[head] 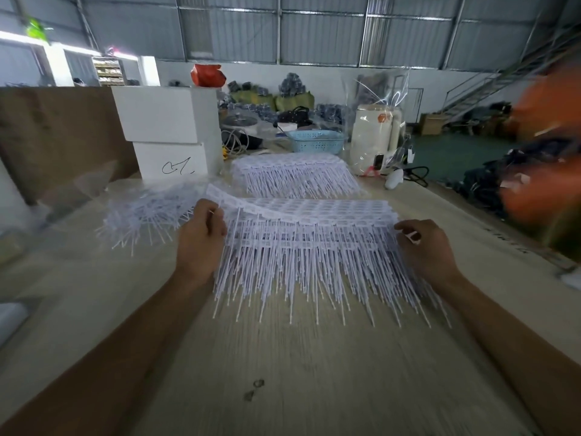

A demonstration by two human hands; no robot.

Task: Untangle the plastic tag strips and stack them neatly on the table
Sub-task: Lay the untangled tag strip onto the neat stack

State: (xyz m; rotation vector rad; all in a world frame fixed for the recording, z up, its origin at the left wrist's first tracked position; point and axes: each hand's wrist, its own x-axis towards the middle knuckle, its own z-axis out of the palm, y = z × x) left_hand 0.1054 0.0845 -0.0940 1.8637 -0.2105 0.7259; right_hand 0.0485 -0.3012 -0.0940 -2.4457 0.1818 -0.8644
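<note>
Tag strips (309, 243) stacked mid-table (283, 372), my left hand (201, 237) pinching the stack's raised left end, my right hand (424, 243) gripping its right edge (fingers curled), tangled heap (147, 212) left, tidy stack (292, 174) behind.

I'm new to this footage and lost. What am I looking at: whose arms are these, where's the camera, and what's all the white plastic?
There is no machine: a person wears the camera on their head, looking down at their own arms. The left hand pinches one end of a stack of white tag strips; the right hand touches the other end, fingers curled. On the wooden table lie a tangled pile at left and a neat stack behind, beside white boxes and a blue basket.
</note>
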